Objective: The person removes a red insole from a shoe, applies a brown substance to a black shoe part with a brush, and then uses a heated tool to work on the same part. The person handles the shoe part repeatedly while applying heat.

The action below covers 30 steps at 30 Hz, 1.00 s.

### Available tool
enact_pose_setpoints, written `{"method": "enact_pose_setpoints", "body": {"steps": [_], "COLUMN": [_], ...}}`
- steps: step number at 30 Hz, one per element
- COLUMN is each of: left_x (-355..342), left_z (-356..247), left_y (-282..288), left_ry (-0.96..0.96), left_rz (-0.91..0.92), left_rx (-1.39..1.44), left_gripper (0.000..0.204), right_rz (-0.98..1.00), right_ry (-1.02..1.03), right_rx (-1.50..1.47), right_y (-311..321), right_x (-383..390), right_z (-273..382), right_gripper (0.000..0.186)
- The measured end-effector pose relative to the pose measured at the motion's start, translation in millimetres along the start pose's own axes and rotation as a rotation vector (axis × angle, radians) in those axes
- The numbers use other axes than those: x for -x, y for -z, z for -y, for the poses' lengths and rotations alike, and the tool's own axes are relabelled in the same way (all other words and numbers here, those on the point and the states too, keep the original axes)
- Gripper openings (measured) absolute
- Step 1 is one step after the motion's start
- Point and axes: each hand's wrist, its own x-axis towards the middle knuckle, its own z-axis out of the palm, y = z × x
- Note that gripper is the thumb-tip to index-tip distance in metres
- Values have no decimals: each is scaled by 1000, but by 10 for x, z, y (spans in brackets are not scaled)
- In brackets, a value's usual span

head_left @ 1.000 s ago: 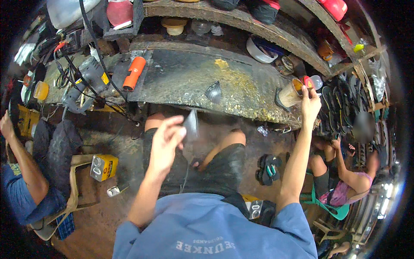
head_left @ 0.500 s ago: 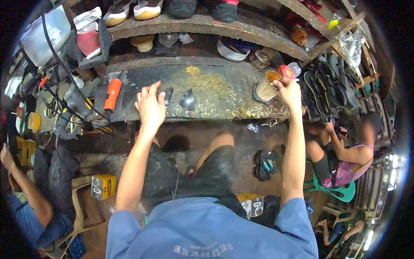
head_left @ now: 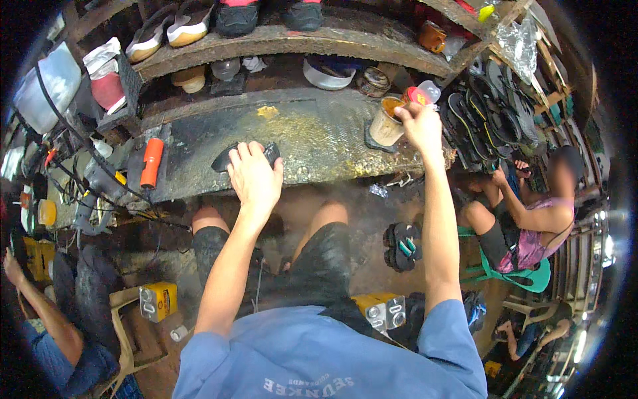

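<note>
My left hand rests on the workbench, its fingers closed down over a dark, curved ribbed piece whose left end sticks out. A second dark piece shows beside my thumb; the fingers hide much of both. To the right, my right hand is pinched at the rim of a beige tub with brown-orange residue at its mouth. What those fingers hold, if anything, is hidden. Beside them is a red lid-like item. The tub stands on a dark pad.
An orange cylinder and cables lie on the left of the stained bench. Shoes line the shelf above. Black soles are stacked at the right, near a seated person. Another person's arm shows at left.
My left hand has come down from above the bench onto the dark pieces, covering much of them. My right hand stays at the tub. The view has shifted slightly.
</note>
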Motion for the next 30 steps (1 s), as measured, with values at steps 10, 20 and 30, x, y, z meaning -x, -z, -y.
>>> {"method": "enact_pose_setpoints", "body": {"steps": [10, 20, 30], "left_x": [369, 796, 888], "left_z": [119, 454, 503], "left_y": [288, 507, 576], "left_ry": [361, 648, 637], "left_rz": [243, 293, 354], "left_rx": [1413, 1835, 2007], "left_gripper": [25, 22, 22], "right_rz": [-289, -352, -354], "right_ry": [-112, -187, -241], "right_rx": [-573, -567, -327], "right_y": [270, 419, 443], "right_x": [159, 454, 657], "right_z": [-25, 21, -77], "right_gripper": [28, 24, 23]}}
